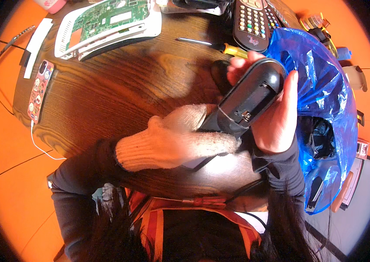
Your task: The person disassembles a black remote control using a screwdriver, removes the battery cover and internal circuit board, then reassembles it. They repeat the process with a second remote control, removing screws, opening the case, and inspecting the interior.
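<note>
A black remote control [252,98] is held tilted above the table, its back turned up. Its battery compartment is uncovered, and a metal spring shows inside. My left hand [171,142], in a pale knitted glove, is closed around the lower end. Bare, my right hand [279,120] cradles the rounded upper end from behind, its thumb along the right side and fingertips showing past the left edge. Just beyond lies a screwdriver with a yellow handle [235,50]. A dark rounded object [221,70], partly hidden by my right hand, lies beside the remote control.
A green circuit board [117,19] in a white casing sits on the wooden table [93,91] at far left. A phone [40,89] with a white cable lies at the left edge. Several button remotes [252,24] lie far right, beside a blue plastic bag [324,87].
</note>
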A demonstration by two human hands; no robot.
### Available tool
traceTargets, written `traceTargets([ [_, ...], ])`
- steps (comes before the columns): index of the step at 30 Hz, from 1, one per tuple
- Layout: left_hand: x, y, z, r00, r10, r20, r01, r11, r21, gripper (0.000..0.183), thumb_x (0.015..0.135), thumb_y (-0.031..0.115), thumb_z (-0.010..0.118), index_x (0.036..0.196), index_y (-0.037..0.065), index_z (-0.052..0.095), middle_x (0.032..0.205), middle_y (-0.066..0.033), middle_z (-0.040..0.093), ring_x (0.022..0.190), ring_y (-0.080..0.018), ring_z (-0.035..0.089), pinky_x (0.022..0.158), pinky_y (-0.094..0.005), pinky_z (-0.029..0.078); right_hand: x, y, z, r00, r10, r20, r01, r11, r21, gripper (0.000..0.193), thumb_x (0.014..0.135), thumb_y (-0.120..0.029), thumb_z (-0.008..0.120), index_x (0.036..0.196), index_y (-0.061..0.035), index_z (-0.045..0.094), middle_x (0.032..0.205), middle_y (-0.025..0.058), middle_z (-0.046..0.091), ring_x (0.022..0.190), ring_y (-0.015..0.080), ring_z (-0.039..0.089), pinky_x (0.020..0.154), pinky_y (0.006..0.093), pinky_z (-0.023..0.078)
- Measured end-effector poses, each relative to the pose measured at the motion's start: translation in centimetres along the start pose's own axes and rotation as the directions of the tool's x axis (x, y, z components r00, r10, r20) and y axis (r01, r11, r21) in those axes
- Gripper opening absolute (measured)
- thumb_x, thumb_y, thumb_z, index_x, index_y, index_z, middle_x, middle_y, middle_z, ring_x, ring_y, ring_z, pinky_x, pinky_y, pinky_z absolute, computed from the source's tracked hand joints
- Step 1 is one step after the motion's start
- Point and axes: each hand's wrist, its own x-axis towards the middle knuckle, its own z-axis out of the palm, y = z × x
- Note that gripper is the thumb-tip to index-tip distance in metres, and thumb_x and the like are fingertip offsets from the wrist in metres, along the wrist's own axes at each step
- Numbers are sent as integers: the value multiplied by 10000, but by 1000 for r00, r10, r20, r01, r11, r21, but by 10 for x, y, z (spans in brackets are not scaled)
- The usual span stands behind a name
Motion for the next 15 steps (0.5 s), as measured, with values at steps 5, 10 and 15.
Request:
traceTargets([
  [5,3,-13,1,992,124,38,-115,975,-190,303,863,186,649,1105,11,596,938,-44,660,874,-102,599,780,-261,472,-4,4,4,989,6,145,35,961,-275,717,862,-275,655,1400,28,290,1265,285,521,1182,336,537,1028,415,412],
  [10,4,-12,3,983,180,-28,-182,977,-108,337,862,188,650,1136,4,581,999,-63,642,912,-135,598,801,-275,471,-12,-1,10,986,88,143,-62,982,-179,581,864,-109,602,1346,62,326,1269,312,505,1189,365,529,1030,439,403],
  [15,-3,-7,3,992,124,-9,-124,988,-95,361,860,185,655,1162,7,570,1032,-56,628,956,-134,583,830,-281,465,-13,0,13,989,92,116,-69,980,-188,548,878,-87,572,1346,60,328,1250,304,522,1162,359,551,1006,442,423],
])
